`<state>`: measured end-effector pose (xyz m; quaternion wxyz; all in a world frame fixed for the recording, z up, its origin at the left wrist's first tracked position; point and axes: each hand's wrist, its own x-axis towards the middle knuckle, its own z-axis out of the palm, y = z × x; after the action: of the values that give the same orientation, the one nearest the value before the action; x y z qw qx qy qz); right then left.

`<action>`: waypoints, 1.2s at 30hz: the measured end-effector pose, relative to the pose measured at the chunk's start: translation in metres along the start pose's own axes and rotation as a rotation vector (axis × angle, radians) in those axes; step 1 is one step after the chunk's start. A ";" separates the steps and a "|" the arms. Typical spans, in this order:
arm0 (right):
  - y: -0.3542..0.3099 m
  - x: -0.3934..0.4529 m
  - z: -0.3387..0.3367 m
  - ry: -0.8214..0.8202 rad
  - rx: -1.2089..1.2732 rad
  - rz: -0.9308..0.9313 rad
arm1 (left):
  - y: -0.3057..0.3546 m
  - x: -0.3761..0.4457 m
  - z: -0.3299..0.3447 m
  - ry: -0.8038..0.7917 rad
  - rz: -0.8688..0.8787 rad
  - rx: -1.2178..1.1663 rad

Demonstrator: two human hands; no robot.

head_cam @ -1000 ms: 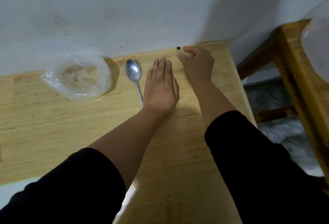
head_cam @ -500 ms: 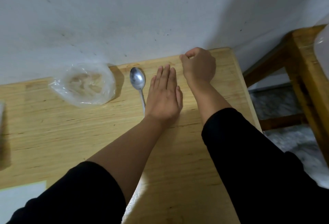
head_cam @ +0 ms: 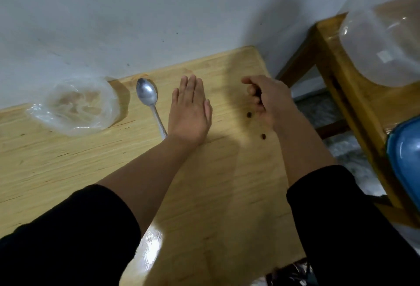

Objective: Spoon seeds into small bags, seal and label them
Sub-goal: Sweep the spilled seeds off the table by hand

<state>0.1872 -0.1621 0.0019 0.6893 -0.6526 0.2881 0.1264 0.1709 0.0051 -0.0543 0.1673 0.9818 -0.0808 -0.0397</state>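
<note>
Dark seeds are the matter in hand. The right hand (head_cam: 268,99) hovers over the right part of the table (head_cam: 68,172), its fingers (head_cam: 251,91) curled inward, with something small and dark showing between them; this reads as a loose clasp on gathered seeds, though what it contains cannot be confirmed. Two seeds lie loose on the wood: one seed (head_cam: 249,114) just beside the heel of that hand, the other seed (head_cam: 263,136) nearer, close to the right wrist. In my judgement the hand is held cupped to collect strays one by one, and these two remain to be picked up.

The left hand (head_cam: 191,110) lies flat on the table, palm down, fingers straight and together, gripping nothing. It appears placed as a brace or a barrier; which of the two cannot be told.

A metal spoon (head_cam: 147,91) lies just left of that hand, bowl at the far end near the wall, handle running toward the left wrist and passing under it. It is idle.

Farther left, a clear bag (head_cam: 75,106) sits on the table against the wall, crumpled, with pale contents showing through; whether it is open or sealed cannot be told. No label is in view.

Off the table's right edge stands a second wooden frame (head_cam: 354,108) carrying a large translucent container (head_cam: 384,42) and a blue object (head_cam: 406,160) at the frame's near end.

Assessment: filling is interrupted by a spill; sealing and labelling are not begun.
</note>
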 end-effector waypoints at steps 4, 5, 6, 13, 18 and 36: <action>0.019 -0.021 -0.020 0.141 -0.378 -0.137 | 0.029 -0.018 0.008 -0.050 0.020 -0.006; 0.025 -0.025 -0.023 0.164 -0.439 -0.179 | 0.036 -0.022 0.010 -0.060 0.031 -0.008; 0.030 -0.028 -0.025 0.171 -0.490 -0.212 | 0.041 -0.026 0.013 -0.066 0.043 -0.004; 0.046 -0.031 -0.027 0.147 -0.666 -0.341 | 0.042 -0.032 0.018 -0.040 0.091 0.008; 0.053 -0.025 -0.025 0.175 -0.790 -0.405 | 0.041 -0.032 0.018 -0.019 0.097 -0.029; 0.061 -0.076 -0.059 0.202 -0.162 -0.101 | 0.062 -0.051 0.029 -0.059 0.244 -0.095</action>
<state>0.0790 -0.1968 -0.0047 0.6071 -0.7294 0.3117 0.0479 0.1085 -0.0534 -0.0583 0.2145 0.9541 -0.2026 -0.0517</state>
